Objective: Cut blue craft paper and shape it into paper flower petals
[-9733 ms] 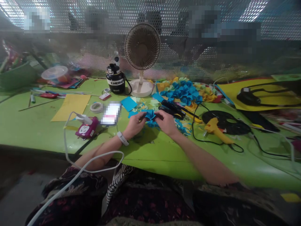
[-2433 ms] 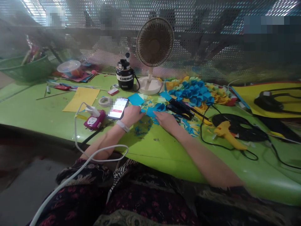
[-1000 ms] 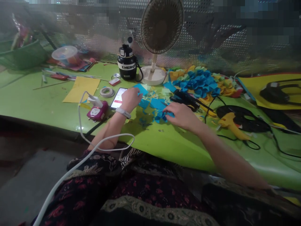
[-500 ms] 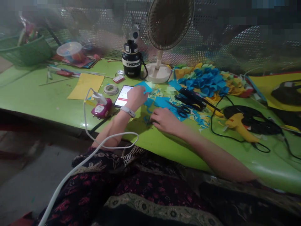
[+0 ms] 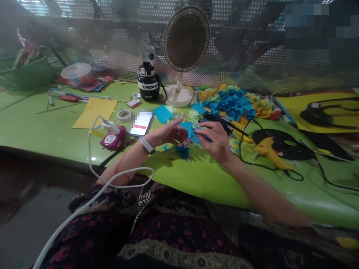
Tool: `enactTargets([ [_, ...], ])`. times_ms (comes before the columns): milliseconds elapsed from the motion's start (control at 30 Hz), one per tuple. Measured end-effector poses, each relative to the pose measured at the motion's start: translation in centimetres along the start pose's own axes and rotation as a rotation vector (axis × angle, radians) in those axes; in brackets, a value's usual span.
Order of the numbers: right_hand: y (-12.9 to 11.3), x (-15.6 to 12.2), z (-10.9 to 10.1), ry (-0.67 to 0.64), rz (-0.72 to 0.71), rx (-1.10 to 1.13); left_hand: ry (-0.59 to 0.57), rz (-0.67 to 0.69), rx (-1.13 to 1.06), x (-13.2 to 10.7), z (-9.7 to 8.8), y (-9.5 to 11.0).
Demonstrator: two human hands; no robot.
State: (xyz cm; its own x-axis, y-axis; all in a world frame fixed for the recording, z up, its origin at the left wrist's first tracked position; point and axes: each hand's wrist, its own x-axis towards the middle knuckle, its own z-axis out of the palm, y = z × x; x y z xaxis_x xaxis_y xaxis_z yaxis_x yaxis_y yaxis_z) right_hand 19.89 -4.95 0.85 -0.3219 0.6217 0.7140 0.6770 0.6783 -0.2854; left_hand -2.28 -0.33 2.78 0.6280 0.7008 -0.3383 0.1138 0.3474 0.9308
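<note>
My left hand (image 5: 171, 134), with a pale band on its wrist, is raised over the table, thumb and fingers apart. Its fingertips are close to some blue paper; whether they touch it I cannot tell. Opposite it, the fingers of my right hand (image 5: 214, 140) are bent and closed on a small piece of blue paper (image 5: 191, 133). A dark object, perhaps the scissors (image 5: 206, 137), shows partly behind those fingers. Small blue scraps (image 5: 183, 151) lie below the hands. A blue sheet (image 5: 162, 113) rests beyond my left hand, next to the phone (image 5: 142, 123).
Behind stand a black bottle (image 5: 148, 84) and a fan (image 5: 179, 96). A heap of blue and yellow paper petals (image 5: 232, 102) lies right of them. A yellow glue gun (image 5: 273, 153) sits at the right. A white cable (image 5: 126, 172) loops over my left forearm from a purple adapter (image 5: 113, 140).
My left hand has left the blue sheet by the phone and come nearer and right, opening. My right hand has risen from the scraps, with a blue piece at its fingertips. The view has shifted.
</note>
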Motion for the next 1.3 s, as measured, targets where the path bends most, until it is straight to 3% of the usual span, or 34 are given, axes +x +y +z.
enactTargets([
  [133,0.9,-0.7,0.6,0.023,-0.008,0.012,-0.085,-0.029,-0.1,0.2,0.5,-0.8],
  [233,0.9,-0.6,0.7,-0.029,0.013,0.025,-0.056,-0.002,-0.101,0.4,0.8,-1.5],
  [333,0.3,-0.4,0.3,0.016,0.075,0.017,0.02,0.062,-0.093,0.5,1.6,-1.9],
  [433,-0.6,-0.4,-0.2,0.104,0.145,0.063,0.181,0.251,-0.073,0.6,2.5,-2.2],
  [500,-1.2,-0.5,-0.3,0.045,0.188,0.152,0.296,0.38,-0.057,0.8,3.0,-2.5],
  [600,-1.6,-0.8,0.2,-0.109,0.282,0.29,0.387,0.468,-0.007,1.1,3.3,-2.7],
  [767,-1.2,-0.8,1.1,-0.118,0.527,0.52,0.431,0.531,0.131,1.4,3.2,-3.1],
  [867,-1.0,-0.6,1.1,-0.134,0.627,0.701,0.44,0.604,0.169,1.5,3.1,-3.3],
  [1000,-1.2,-0.3,0.9,-0.168,0.644,0.821,0.389,0.681,0.127,1.9,2.9,-3.7],
  [1167,-1.5,-0.1,0.8,-0.142,0.639,0.838,0.294,0.603,-0.059,2.3,2.5,-4.0],
  [1300,-1.3,-0.2,0.7,-0.155,0.666,0.837,0.318,0.531,-0.177,1.9,2.0,-3.4],
])
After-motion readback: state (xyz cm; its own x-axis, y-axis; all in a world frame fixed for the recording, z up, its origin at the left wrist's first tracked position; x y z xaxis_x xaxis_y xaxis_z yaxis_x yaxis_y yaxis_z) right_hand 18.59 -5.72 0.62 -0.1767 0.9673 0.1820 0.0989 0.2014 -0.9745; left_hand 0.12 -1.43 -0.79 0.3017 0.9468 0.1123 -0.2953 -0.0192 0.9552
